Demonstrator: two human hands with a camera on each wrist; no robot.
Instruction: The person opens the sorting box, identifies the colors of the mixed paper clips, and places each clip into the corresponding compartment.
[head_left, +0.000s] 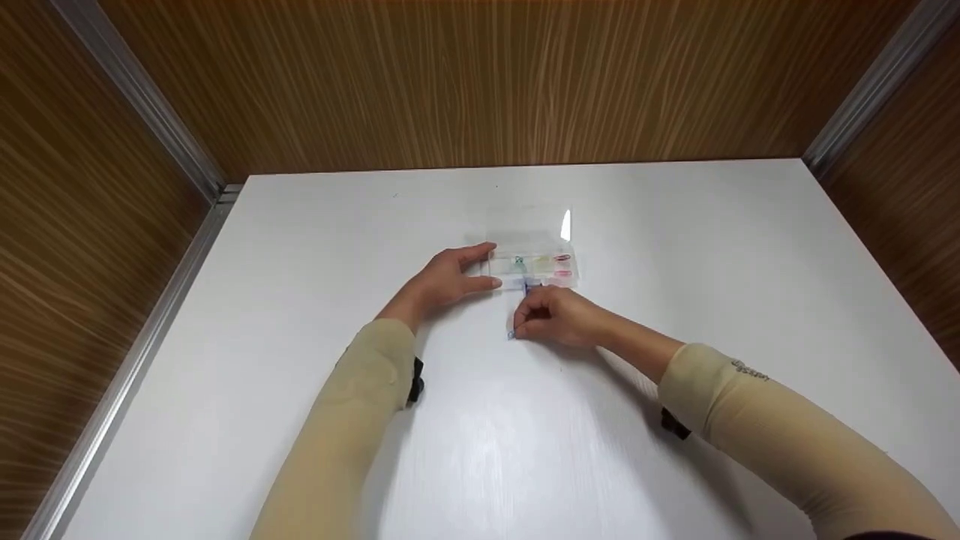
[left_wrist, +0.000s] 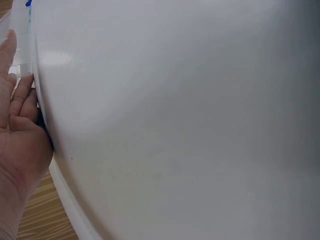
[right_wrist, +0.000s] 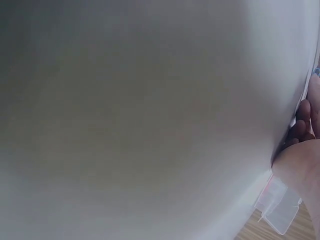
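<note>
The left hand [head_left: 448,282] lies with thumb and fingers straight against the left end of a clear compartment box [head_left: 534,268], steadying it on the white worktop [head_left: 675,247]. The right hand [head_left: 559,315], just in front of the box, has its fingers curled and pinching a small blue item [head_left: 512,334] low against the worktop; another blue piece [head_left: 531,286] shows at the near edge of the box. Compartments already hold green, pale yellow and pink-red contents, so the sorting appears partly done, with the blue pieces seemingly left to place. What the small items are is too small to tell. The transparent lid is barely visible. Both wrist views show mostly blurred worktop, with hand and box at the frame edge.
</note>
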